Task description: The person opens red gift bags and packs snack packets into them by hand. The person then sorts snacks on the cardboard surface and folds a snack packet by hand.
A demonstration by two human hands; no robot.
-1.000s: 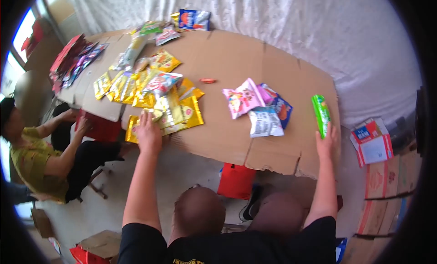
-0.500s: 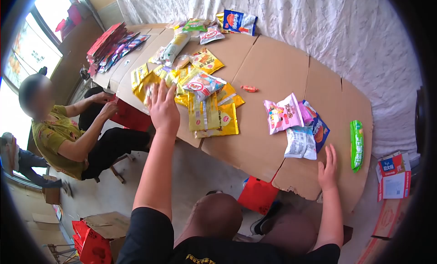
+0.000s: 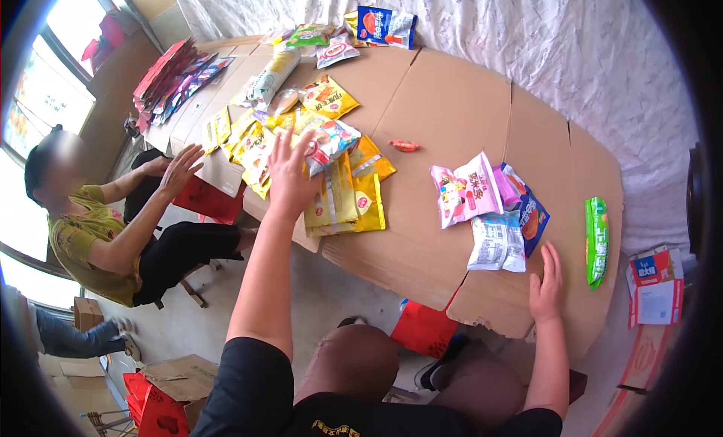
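My left hand (image 3: 292, 179) reaches over a heap of yellow snack packets (image 3: 331, 207), its fingers spread. Its fingertips are at the edge of a white-and-red snack bag (image 3: 331, 145) lying on the heap; whether they touch it I cannot tell. My right hand (image 3: 546, 290) rests open at the table's near edge, holding nothing. Just beyond it lie a silver-white packet (image 3: 497, 242), a pink snack bag (image 3: 468, 190) and a blue packet (image 3: 533, 218). A long green packet (image 3: 596, 242) is to its right. One small red wrapped piece (image 3: 405, 145) lies mid-table.
The table is topped with brown cardboard (image 3: 444, 98). More snack bags, one of them blue (image 3: 385, 26), lie at the far edge, near stacked red folded bags (image 3: 162, 75). A seated person (image 3: 98, 233) is on the left. Cartons (image 3: 655, 286) stand at right.
My left hand has shifted right across the yellow packets toward the white-and-red bag. The seated person has lifted one hand, fingers extended. My right hand stays in place.
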